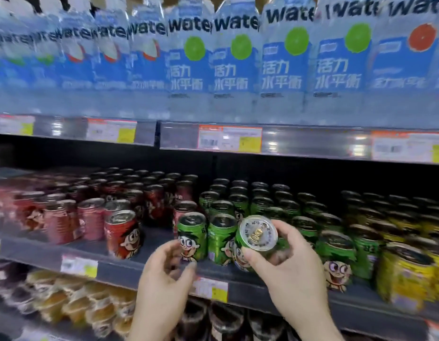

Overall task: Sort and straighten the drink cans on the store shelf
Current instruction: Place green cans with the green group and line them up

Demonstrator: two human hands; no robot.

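Gripping a tilted green can (256, 238) at the middle shelf (130, 268) front, our right hand (291, 264) wraps fingers and thumb round it, lid facing us. Our left hand (165, 269) touches the neighbouring upright green can (191, 236), fingers loosely curled beside it, not clearly clasping. Red cans (121, 233) stand left, yellow cans (408, 274) right, water bottles (285, 60) above.

bare shelf front (159, 244) between red can (122, 235) and green cans (192, 236), rows packed behind
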